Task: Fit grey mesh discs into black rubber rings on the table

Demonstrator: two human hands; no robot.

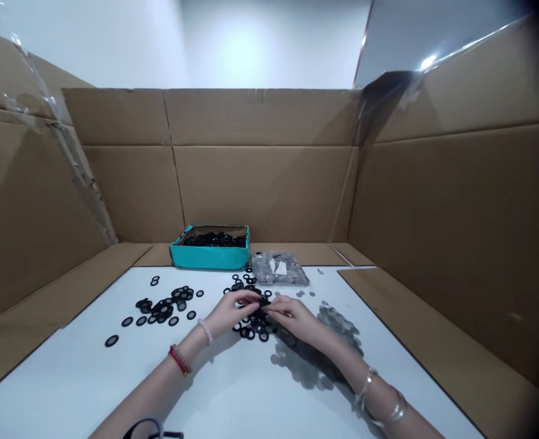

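Observation:
My left hand is closed in a pinch over a pile of black rings, with a black ring at its fingertips. Close beside it, my right hand is also closed, thumb and fingers together against the same spot. Whatever sits between the right fingertips is too small to make out. Thin grey discs lie spread on the white table under and beyond the right forearm. Off to the left is a group of black rings with grey centres.
A teal box full of black rings stands at the back. Next to it lies a clear plastic bag of grey discs with a white label. Tall cardboard walls enclose the white table at the back and both sides.

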